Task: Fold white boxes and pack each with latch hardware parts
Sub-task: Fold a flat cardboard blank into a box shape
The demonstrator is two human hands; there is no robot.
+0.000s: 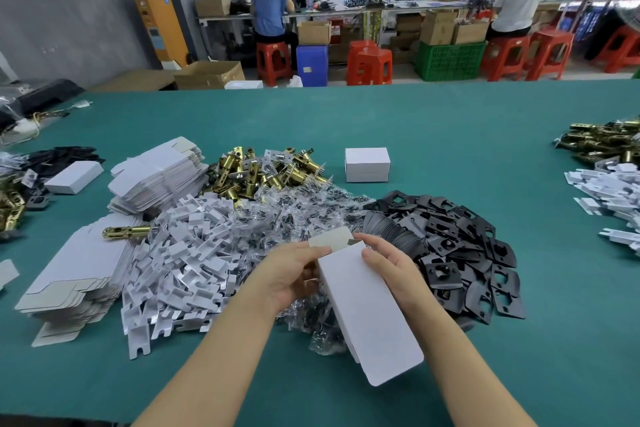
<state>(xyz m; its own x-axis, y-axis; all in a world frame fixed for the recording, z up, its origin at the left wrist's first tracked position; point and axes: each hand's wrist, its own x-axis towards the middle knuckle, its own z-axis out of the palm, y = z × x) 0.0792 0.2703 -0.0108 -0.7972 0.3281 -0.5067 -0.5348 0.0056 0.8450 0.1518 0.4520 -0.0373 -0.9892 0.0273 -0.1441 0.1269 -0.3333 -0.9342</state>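
Both hands hold one long white cardboard box blank [370, 312] above the green-covered counter [485, 135], its far end lifted and its near end tilted toward the person. The left grip [294, 270] curls round the blank's left edge near the top, thumb lying on the grey inner flap [329, 239] — fingers tucked beneath. The right grip [391, 263] pinches the opposite edge, thumb on the white face, fingers behind.

Directly under both grips lies a heap of small clear plastic bags holding dark screws [298, 215]. Left of the left grip sprawls a pile of white plastic latch brackets [187, 253], with stacks of flat white box blanks [76, 274] beyond it. Right of the right grip spreads a pile of black metal strike plates [460, 246]. Past the grips sit brass-coloured cylindrical latch bolts [263, 170] and one closed white folded box [367, 164] — standing apart.
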